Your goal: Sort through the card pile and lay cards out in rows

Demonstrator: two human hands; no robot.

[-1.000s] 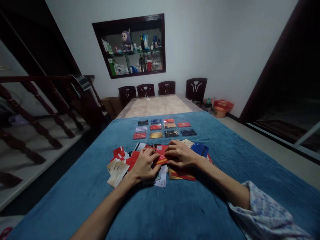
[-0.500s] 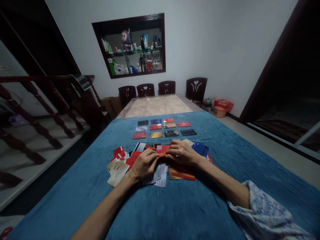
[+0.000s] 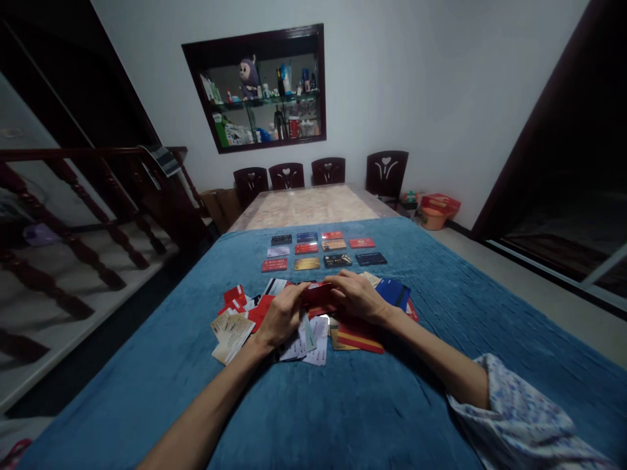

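Observation:
Between my two hands a red card [image 3: 317, 297] is held up on edge, tilted toward me, its face in shadow. My left hand [image 3: 281, 316] pinches its left end, and my right hand [image 3: 356, 297] grips the right end. Loose cards spread beneath and around both hands: cream cards [image 3: 231, 334] and red cards [image 3: 235, 297] on the left, pale lilac cards [image 3: 317, 343] in the middle, red and yellow cards [image 3: 361, 338] and a blue card [image 3: 393, 292] on the right. Beyond them, several cards lie in rows, among them a gold card [image 3: 307, 264] and a black card [image 3: 337, 260].
A blue cloth [image 3: 304, 418] covers the near part of the table, with the bare tabletop [image 3: 313, 203] beyond. Dark chairs [image 3: 386, 173] stand at the far end. A wooden railing [image 3: 73, 153] runs along the left, and an orange bucket [image 3: 432, 219] sits on the floor at right.
The red card between my hands has tipped upright, its face now turned toward me and darker. My left hand has rotated slightly with it. The laid-out rows are unchanged.

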